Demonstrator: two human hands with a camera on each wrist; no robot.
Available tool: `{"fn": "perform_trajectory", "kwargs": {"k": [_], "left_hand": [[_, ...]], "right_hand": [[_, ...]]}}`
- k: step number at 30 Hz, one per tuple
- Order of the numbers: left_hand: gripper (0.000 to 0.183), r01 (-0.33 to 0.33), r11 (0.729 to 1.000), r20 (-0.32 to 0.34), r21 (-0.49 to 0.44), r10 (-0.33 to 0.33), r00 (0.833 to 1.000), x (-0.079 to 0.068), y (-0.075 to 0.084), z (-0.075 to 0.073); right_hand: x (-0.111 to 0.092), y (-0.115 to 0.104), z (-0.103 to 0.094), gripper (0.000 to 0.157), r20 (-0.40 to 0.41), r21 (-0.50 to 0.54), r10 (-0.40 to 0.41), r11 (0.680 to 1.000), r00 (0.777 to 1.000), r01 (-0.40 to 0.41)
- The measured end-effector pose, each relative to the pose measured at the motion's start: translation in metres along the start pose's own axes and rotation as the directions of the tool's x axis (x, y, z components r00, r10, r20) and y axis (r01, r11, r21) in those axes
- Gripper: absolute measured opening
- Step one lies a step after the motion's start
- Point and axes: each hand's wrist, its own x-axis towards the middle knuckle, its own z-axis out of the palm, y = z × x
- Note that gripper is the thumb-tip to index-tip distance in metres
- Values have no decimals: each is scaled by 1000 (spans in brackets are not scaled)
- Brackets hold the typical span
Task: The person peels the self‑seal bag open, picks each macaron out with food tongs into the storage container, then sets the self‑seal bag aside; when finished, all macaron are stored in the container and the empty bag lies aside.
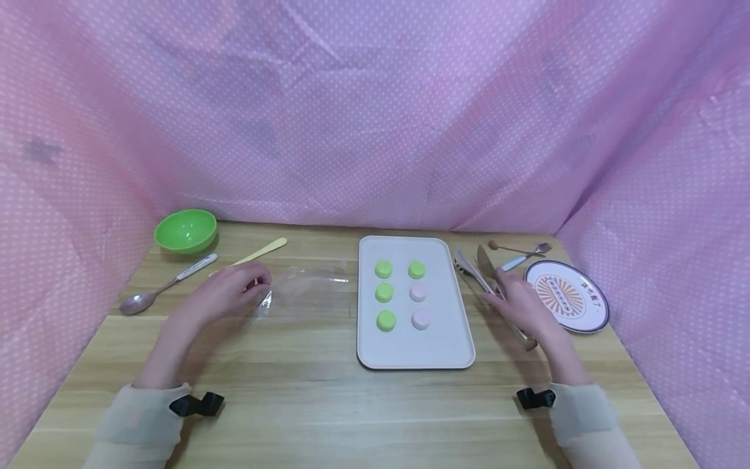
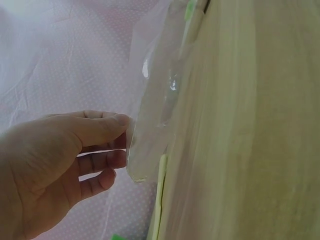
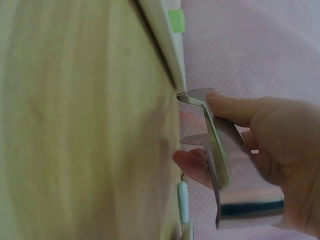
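Observation:
My left hand point(image 1: 234, 290) pinches the left edge of a clear plastic container point(image 1: 310, 293) between thumb and fingers; the left wrist view has the same thin see-through wall point(image 2: 150, 115) at the fingertips. On the right, my right hand point(image 1: 524, 309) grips metal serving tongs point(image 1: 471, 268), their two arms spread apart and the bend of the tongs point(image 3: 250, 207) toward the wrist. Between the hands lies a white tray point(image 1: 413, 355). Several green macarons point(image 1: 384, 292) and two pale pink macarons point(image 1: 420, 318) sit on it in two columns.
At the far left stand a green bowl point(image 1: 186, 229), a metal spoon point(image 1: 140, 302) and a yellow-handled utensil point(image 1: 266, 249). Beyond the right hand are a patterned plate point(image 1: 565, 296), a small fork with a light blue handle point(image 1: 515, 262) and a thin wooden stick point(image 1: 510, 248). Pink dotted cloth encloses the table.

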Motion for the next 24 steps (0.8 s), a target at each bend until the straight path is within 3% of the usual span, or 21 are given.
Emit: {"fn": "perform_trajectory", "kwargs": {"k": [3, 6, 13, 19, 24], "left_hand": [[4, 7, 1000, -20, 16, -7, 1000, -2, 1, 3], [4, 6, 999, -41, 35, -5, 999, -5, 2, 4], [5, -47, 995, -103, 93, 56, 993, -4, 2, 8], [7, -73, 989, -152, 131, 93, 984, -7, 5, 16], [10, -76, 989, -217, 128, 103, 971, -13, 7, 21]], "right_hand": [[1, 0, 5, 48, -17, -35, -12, 999, 1000, 11], [2, -3, 5, 43, -27, -57, -9, 998, 1000, 8], [0, -6, 4, 71, 5, -107, 60, 992, 998, -59], [-2, -4, 9, 76, 1, -197, 63, 978, 998, -61], [-5, -4, 10, 82, 14, -180, 64, 982, 998, -61]]}}
